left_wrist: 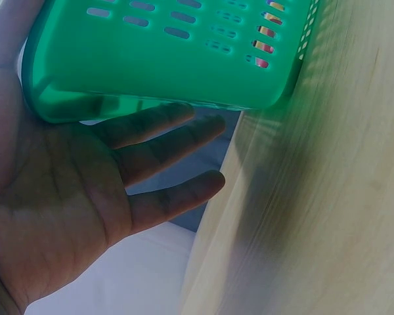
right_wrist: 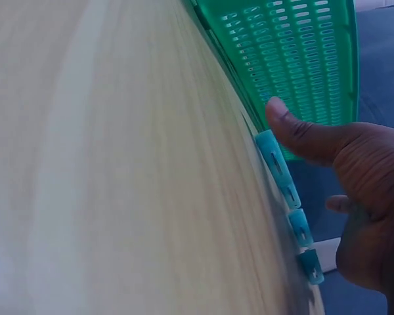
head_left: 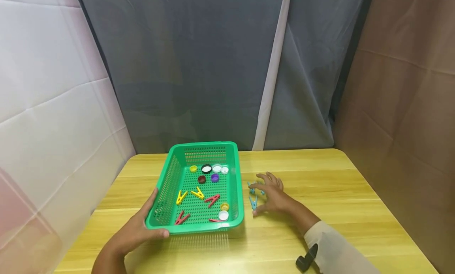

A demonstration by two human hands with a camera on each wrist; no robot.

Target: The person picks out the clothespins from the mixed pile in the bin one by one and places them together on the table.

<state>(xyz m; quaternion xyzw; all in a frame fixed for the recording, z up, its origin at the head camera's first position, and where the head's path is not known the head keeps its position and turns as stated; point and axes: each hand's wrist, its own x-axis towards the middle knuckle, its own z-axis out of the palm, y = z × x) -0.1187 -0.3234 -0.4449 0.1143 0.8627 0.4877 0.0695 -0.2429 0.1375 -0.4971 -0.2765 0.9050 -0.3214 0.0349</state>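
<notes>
A green plastic basket [head_left: 240, 187] stands on the table, holding yellow and red clothespins [head_left: 212, 200] and several bottle caps [head_left: 215, 178]. My left hand [head_left: 136, 222] holds its near left corner, thumb along the front rim and fingers along the left side. In the left wrist view three fingers [left_wrist: 177, 197] extend fairly straight past the basket's wall [left_wrist: 157, 65]. To the right of the basket, my right hand [head_left: 273, 195] hovers with spread fingers over light-blue clothespins [head_left: 253, 203]. Its thumb [right_wrist: 295, 131] is right by the nearest blue clothespin [right_wrist: 276, 164] in the right wrist view.
The wooden table [head_left: 341, 211] extends to both sides of the basket. A grey curtain [head_left: 199, 76] hangs behind its far edge, with a white cloth [head_left: 53, 88] at left and a brown one [head_left: 401, 108] at right. A black device [head_left: 306, 259] sits at the right sleeve.
</notes>
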